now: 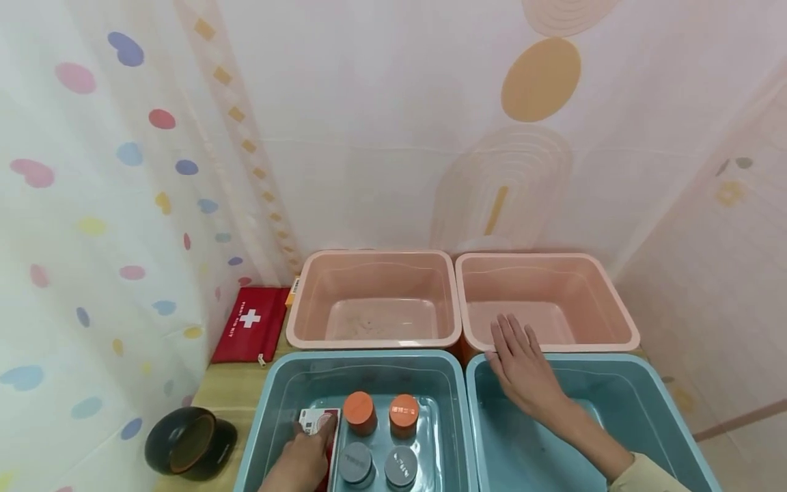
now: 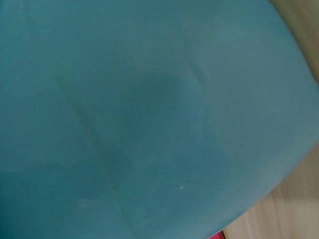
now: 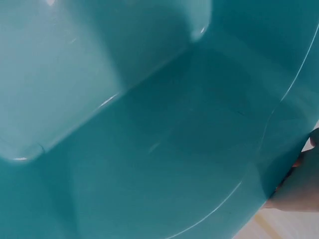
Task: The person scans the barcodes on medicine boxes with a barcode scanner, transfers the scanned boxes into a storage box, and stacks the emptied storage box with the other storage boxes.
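My left hand (image 1: 299,463) is down inside the left blue bin (image 1: 363,356), gripping a white and red box (image 1: 318,418) with fingers at its sides. The hand and the bin's near part hide much of the box. Beside it stand two orange-lidded jars (image 1: 359,413) and two grey-lidded jars (image 1: 401,467). Flat and straight-fingered, my right hand (image 1: 525,372) lies over where the right blue bin (image 1: 615,359) meets the right pink bin (image 1: 553,346). The right wrist view catches part of that hand (image 3: 298,184) at the blue bin's edge; the left wrist view shows mostly blue bin wall (image 2: 149,119).
Behind the left blue bin stands another pink bin (image 1: 375,344). To the left, a red first aid pouch (image 1: 251,324) and a black bowl-like dish (image 1: 184,444) lie on the wooden table (image 1: 236,389). A patterned curtain (image 1: 381,123) hangs close behind the bins.
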The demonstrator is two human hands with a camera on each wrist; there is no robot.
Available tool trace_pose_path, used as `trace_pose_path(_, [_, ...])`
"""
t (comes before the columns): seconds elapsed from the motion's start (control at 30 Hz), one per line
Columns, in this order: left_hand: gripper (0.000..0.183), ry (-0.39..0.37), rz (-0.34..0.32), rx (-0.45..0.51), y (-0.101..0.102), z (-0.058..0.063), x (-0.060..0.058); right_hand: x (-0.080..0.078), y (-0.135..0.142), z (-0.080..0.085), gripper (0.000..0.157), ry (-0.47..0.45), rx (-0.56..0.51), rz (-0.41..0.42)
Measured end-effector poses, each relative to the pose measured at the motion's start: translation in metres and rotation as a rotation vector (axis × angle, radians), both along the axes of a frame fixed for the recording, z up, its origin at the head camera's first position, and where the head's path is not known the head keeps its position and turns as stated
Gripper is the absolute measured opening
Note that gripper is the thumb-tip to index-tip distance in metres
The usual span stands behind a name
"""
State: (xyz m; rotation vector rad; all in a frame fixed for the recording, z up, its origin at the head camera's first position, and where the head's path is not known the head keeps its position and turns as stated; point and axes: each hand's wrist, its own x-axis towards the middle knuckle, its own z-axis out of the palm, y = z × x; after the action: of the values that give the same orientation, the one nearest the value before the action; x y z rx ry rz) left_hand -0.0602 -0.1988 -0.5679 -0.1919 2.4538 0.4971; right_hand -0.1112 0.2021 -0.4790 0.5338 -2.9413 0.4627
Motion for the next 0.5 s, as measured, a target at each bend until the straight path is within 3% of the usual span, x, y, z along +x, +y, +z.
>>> trace_pose_path(0.1, [0.043,0.029,-0.034,0.004,-0.008,-0.029,-0.003,0.002,-0.002,0.0,0.066,-0.021,-0.015,0.007])
trace_pose_path(0.13, [0.042,0.031,-0.038,0.006,-0.008,-0.034,-0.003,0.003,-0.002,0.001,0.067,-0.035,-0.022,0.006])
trace_pose_path(0.33, [0.038,-0.04,-0.017,-0.017,0.001,-0.027,-0.002,0.011,-0.004,0.008,0.073,-0.154,-0.054,0.0])
trace_pose_path(0.5, [0.038,-0.036,-0.066,-0.051,0.002,-0.023,-0.002,0.013,-0.005,0.01,0.074,-0.186,-0.049,-0.006])
